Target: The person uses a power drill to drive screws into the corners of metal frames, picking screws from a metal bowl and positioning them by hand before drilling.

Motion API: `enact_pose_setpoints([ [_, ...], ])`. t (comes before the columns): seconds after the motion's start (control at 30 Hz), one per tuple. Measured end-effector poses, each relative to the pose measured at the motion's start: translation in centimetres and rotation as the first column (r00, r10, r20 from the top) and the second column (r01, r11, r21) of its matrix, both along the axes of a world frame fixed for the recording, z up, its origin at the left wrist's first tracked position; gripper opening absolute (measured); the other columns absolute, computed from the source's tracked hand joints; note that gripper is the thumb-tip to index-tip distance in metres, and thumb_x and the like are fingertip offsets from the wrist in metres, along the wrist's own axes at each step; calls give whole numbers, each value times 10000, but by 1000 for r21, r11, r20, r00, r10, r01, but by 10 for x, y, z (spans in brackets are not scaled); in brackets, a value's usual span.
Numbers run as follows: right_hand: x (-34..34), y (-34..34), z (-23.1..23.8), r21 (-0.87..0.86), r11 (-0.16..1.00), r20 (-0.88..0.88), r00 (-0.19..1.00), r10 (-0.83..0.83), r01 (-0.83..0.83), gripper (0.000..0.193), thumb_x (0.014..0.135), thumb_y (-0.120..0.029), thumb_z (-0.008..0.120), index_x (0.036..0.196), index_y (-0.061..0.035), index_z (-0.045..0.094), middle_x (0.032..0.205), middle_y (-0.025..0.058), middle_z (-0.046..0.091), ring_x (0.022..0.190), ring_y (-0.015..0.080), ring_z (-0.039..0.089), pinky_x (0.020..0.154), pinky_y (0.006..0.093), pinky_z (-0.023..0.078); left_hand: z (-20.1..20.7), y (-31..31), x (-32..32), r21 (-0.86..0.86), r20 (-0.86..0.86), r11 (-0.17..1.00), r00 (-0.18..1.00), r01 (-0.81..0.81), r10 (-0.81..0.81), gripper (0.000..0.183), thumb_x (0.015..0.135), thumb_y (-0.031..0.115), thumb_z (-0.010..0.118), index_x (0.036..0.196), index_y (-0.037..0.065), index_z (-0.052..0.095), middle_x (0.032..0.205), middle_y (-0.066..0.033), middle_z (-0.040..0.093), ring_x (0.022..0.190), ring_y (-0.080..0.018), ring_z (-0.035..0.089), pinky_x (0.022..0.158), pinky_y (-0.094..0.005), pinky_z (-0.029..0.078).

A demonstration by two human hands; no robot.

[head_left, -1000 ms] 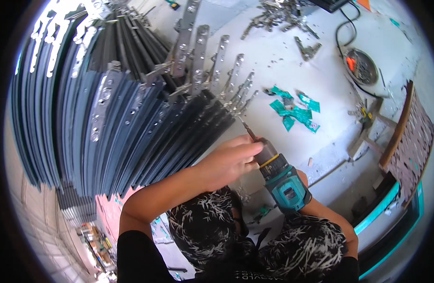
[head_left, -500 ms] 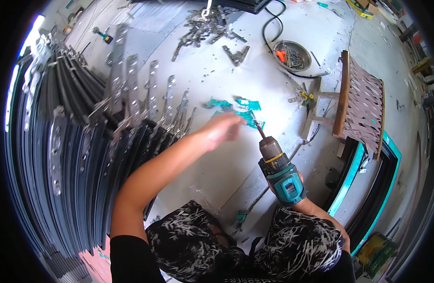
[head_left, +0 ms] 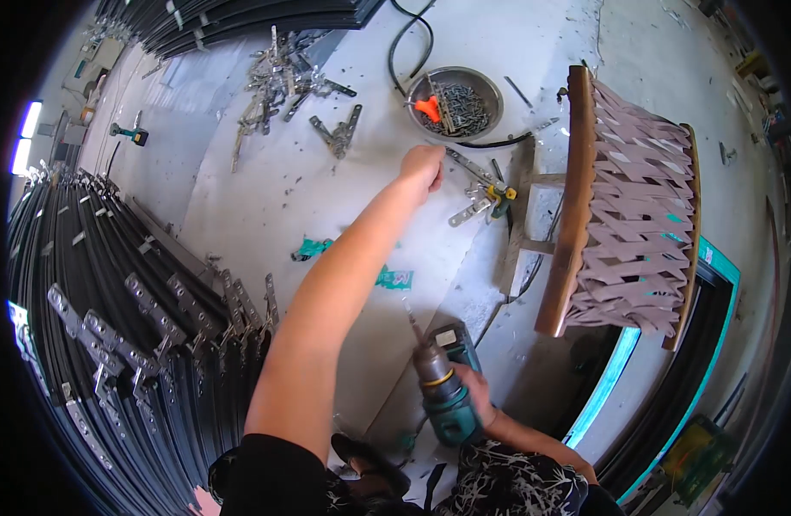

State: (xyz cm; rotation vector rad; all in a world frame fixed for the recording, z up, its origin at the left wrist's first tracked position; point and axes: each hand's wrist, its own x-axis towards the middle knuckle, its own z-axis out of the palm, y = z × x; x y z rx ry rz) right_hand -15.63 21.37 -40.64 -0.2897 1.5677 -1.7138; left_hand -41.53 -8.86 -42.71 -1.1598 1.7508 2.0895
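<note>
My left hand (head_left: pixel 424 168) is stretched far forward, curled closed just below the metal bowl (head_left: pixel 496 96) of screws. Whatever its fingers hold, if anything, is hidden. An orange-red piece (head_left: pixel 427 108) lies among the screws. My right hand (head_left: pixel 474 389) grips a teal and black cordless drill (head_left: pixel 447 406), its long bit pointing away from me. Between the hands, scraps of teal tape or film (head_left: pixel 395 279) lie on the floor. Right of my left hand are yellow-handled pliers or a similar tool (head_left: pixel 500 199) and a few metal strips (head_left: pixel 470 211).
Long dark frame profiles with metal hinge arms (head_left: pixel 146 322) stand packed on the left. Ahead lie a heap of hinge arms (head_left: pixel 275 86) and a black hose (head_left: pixel 399 52). A woven-strap wooden stool (head_left: pixel 566 215) rests tipped on the right, with a teal-edged frame (head_left: pixel 610 383) beyond it.
My left hand has gone from beside the drill bit forward to the screw bowl. The drill has drawn back toward me, and the view has shifted to the right.
</note>
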Motion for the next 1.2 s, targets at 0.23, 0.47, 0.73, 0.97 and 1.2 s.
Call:
enact_pose_setpoints([
  [0.23,-17,-13,17,-84,993,-516,856,32,-87,383,771,-104,655,1140,-26,590,1027,155,649,921,349,631,824,401,499,-44,-19,-44,147,106,967,975,-208,193,272,883,308,596,716,114,505,593,28,434,478,-95,423,419,-236,367],
  [0.47,-10,-13,6,-50,995,-491,870,49,-85,421,730,-185,709,1113,-49,600,947,139,641,835,334,626,749,388,499,-21,-62,28,277,112,928,967,-250,227,201,828,141,573,703,108,419,579,-2,394,494,-127,407,429,-249,320],
  [0.73,-5,3,-12,19,984,-483,860,163,-176,360,762,-117,657,1101,-13,600,976,164,651,869,352,635,781,413,502,45,-50,249,-13,270,981,944,-195,191,191,858,239,554,746,93,506,576,1,433,449,-92,405,398,-241,311],
  [0.97,-1,-12,8,109,994,-639,766,74,-5,434,736,-144,755,1101,-12,562,959,168,649,833,326,657,753,383,531,3,-20,356,28,311,947,903,-320,296,194,900,255,565,832,92,484,684,-12,494,579,-104,479,479,-243,374],
  [1.2,15,-5,6,2,980,795,594,-123,200,416,950,-434,442,1055,-56,579,798,79,630,613,199,591,569,330,520,4,-12,407,287,219,935,964,-209,149,200,937,217,550,1035,43,562,900,-45,593,777,-138,577,676,-259,466],
])
